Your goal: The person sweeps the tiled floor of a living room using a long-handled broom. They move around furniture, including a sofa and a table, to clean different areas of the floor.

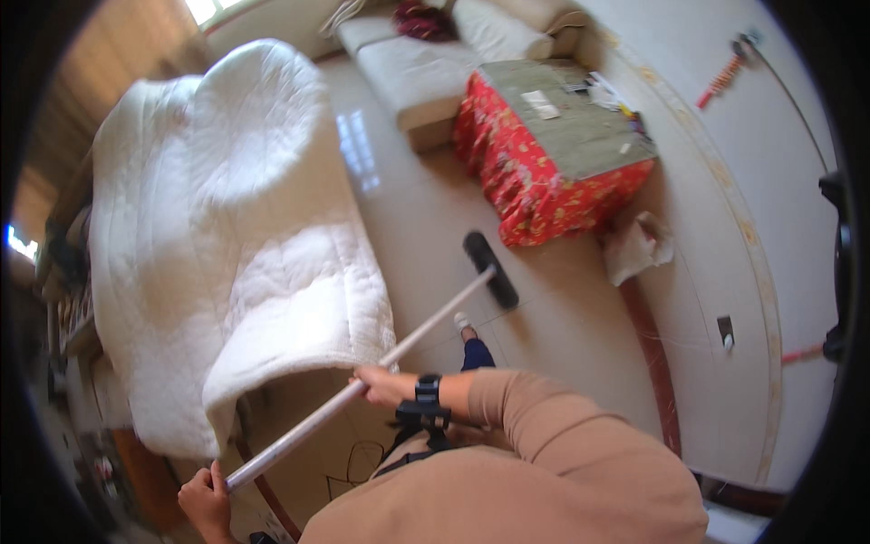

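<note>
Both hands are on a long-handled floor broom or mop, whose pale pole (299,435) slants up to the right. My left hand (206,500) grips the pole's near end, thumb laid along it. Farther up, my right hand (377,384) closes around the middle of the pole, beside the near edge of a thick white quilt (272,217). At the far end a blurred dark head (491,272) is on or just over the tiled floor, between the quilt and a table with a red floral cloth. What supports the quilt is mostly hidden.
The table (578,136) has papers and small items on its grey-green top. Beyond it stands a pale sofa (421,78). A white bag (639,248) sits by the right wall. A dark cable (363,462) lies near my body. My shoe (463,323) is near the broom head.
</note>
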A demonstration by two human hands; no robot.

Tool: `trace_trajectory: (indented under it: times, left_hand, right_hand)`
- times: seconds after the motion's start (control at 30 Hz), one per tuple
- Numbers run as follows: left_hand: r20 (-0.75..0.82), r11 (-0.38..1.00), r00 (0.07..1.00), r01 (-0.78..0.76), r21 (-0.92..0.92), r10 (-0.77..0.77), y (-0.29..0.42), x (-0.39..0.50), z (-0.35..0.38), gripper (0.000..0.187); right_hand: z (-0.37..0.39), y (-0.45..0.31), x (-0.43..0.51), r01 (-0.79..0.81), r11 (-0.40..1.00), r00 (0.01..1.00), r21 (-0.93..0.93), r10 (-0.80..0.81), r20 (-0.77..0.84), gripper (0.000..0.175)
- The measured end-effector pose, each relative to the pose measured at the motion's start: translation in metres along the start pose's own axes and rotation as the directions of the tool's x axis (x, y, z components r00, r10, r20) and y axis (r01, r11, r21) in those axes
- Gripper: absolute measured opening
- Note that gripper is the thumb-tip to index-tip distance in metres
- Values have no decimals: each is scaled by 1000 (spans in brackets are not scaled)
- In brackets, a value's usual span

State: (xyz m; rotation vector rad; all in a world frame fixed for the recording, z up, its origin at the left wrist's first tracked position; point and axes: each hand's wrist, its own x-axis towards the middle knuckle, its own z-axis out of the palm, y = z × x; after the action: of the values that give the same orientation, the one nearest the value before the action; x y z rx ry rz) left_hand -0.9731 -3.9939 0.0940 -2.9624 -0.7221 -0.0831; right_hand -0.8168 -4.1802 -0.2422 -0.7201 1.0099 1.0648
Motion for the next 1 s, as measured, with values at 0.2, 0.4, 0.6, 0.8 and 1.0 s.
trace_trajectory:
  times: [0.2, 0.4, 0.6, 0.8, 1.0]
  left_hand:
    - [464, 791, 775, 571, -219, -430, 102, -41, 17, 30]
    - [620, 808, 784, 365, -462, 0, 266, 10, 92, 54]
    - [674, 855, 738, 345, -388, 8, 392, 64, 205, 31]
    - [737, 845, 675, 414, -340, -35, 388, -50, 211, 31]
    - [773, 815, 630, 485, -318, -73, 340, -249, 179, 33]
  right_hand:
    - [11, -99, -5, -61, 952, 992, -300, 25, -121, 26]
    - [-12, -254, 62, 40, 933, 996, -358, -6, 94, 14]
    - [-44, -307, 76, 249, 862, 961, -441, -276, 4, 25]
    - [-122, -239, 40, 144, 697, 989, -703, -133, 71, 29]
    - [-234, -71, -9, 82, 615, 997, -784, -56, 60, 26]
